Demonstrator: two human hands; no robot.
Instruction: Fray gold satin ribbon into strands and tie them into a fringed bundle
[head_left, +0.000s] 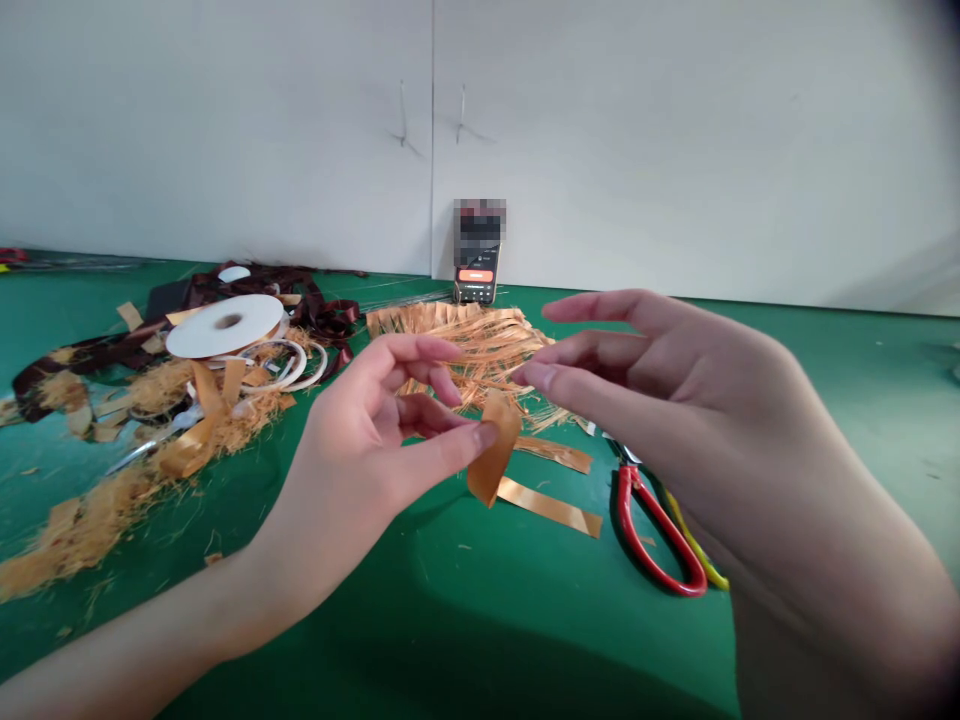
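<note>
My left hand [405, 420] pinches a short piece of gold-tan satin ribbon [496, 450] between thumb and fingers; the ribbon curls downward in front of the fingertips. Close by on the right, my right hand [622, 370] is raised, its thumb and a finger meeting at the tips while the index finger stays lifted. Whether a thread is between those tips is too small to see. Two cut ribbon strips [551, 507] lie on the green table below. Behind the hands is a heap of frayed ribbon pieces [480, 335] with long loose threads.
Red-handled scissors [660, 540] lie under my right wrist, beside a yellow-handled tool [694, 545]. A phone [478, 255] leans on the white wall. At left are a white spool [225, 325], dark brown ribbon [97, 355] and a pile of thread scraps [90, 530].
</note>
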